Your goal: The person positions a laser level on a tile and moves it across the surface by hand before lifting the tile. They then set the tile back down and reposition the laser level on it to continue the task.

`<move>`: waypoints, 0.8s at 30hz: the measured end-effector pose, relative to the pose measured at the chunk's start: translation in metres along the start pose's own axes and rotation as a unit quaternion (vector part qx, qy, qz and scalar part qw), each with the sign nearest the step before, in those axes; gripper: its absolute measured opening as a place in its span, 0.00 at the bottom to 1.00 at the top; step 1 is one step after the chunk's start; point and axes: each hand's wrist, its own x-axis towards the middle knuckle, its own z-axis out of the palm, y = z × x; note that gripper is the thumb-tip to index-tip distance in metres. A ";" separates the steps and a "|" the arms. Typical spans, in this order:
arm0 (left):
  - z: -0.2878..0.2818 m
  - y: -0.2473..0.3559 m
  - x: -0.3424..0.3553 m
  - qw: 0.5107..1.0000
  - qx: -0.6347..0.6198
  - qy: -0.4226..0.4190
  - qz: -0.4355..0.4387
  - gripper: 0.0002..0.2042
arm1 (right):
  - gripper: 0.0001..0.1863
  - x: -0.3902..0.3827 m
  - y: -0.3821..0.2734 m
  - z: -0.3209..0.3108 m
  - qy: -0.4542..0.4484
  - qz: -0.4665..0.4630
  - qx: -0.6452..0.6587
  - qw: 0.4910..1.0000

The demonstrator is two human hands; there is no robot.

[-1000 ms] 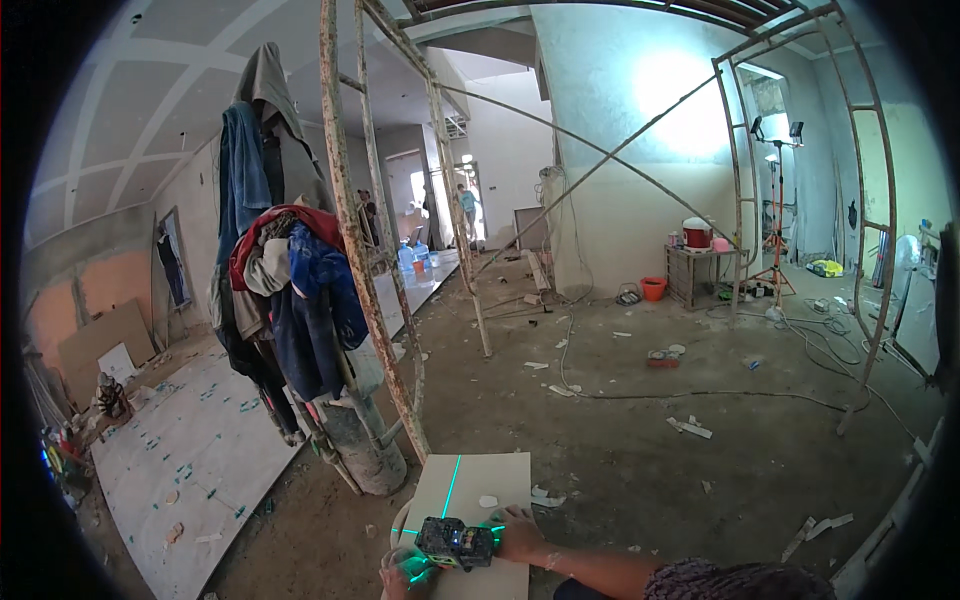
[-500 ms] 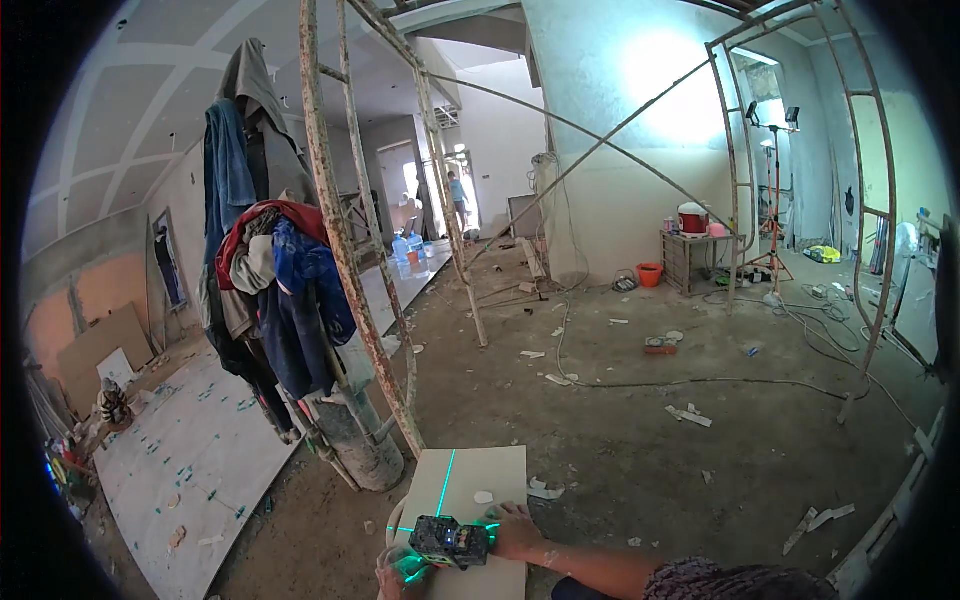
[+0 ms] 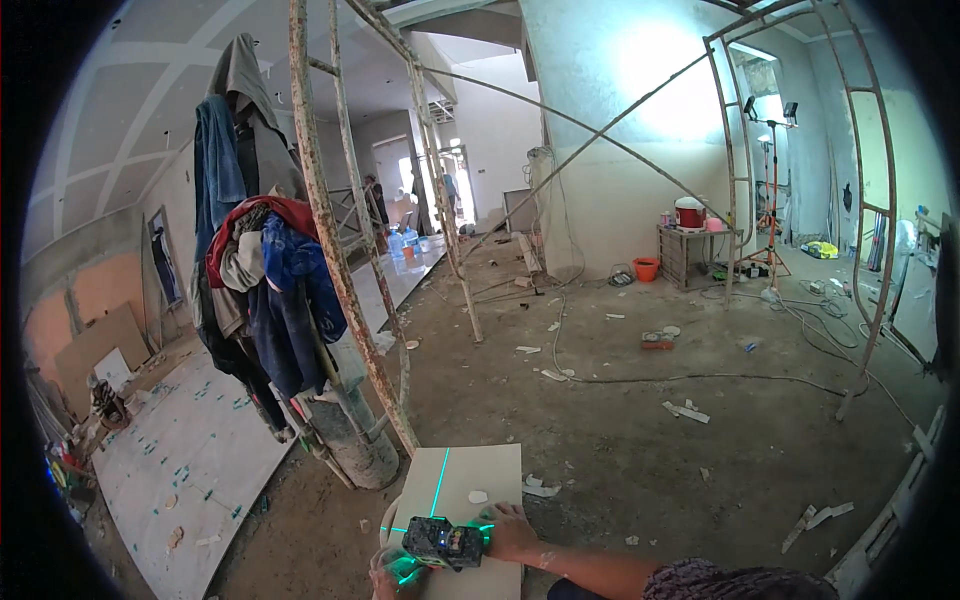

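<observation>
A dark, boxy laser level sits on a pale rectangular board close in front of me. It throws bright green lines over the board and onto my fingers. My left hand is at its lower left side, fingers curled against it and partly hidden. From the right, my right hand reaches in with bent fingers against the level's other side. A small whitish flake lies on the board just beyond the level.
Rusty scaffold poles rise ahead left, with clothes hanging beside them. Below stands a grimy cylindrical container. Large pale slabs cover the left floor. A cable and scraps lie ahead. An orange bucket stands by the wall.
The view has shifted slightly, so the scene sits a little further left. Both hands stay at the laser level, which keeps its place on the board.
</observation>
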 end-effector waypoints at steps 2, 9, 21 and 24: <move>0.001 0.003 0.001 1.000 -0.003 -0.003 -0.016 0.01 | 0.23 -0.001 0.000 -0.001 -0.013 0.007 -0.012 1.000; 0.002 0.026 0.020 0.991 0.013 -0.036 -0.127 0.04 | 0.23 -0.004 0.004 -0.002 -0.021 0.014 -0.019 0.999; 0.018 -0.028 -0.043 0.995 -0.058 0.054 -0.059 0.06 | 0.23 -0.004 0.012 0.006 -0.047 0.032 -0.023 0.998; 0.007 -0.019 -0.030 0.998 -0.038 0.048 -0.032 0.06 | 0.25 -0.001 0.007 0.011 -0.038 0.013 -0.034 0.999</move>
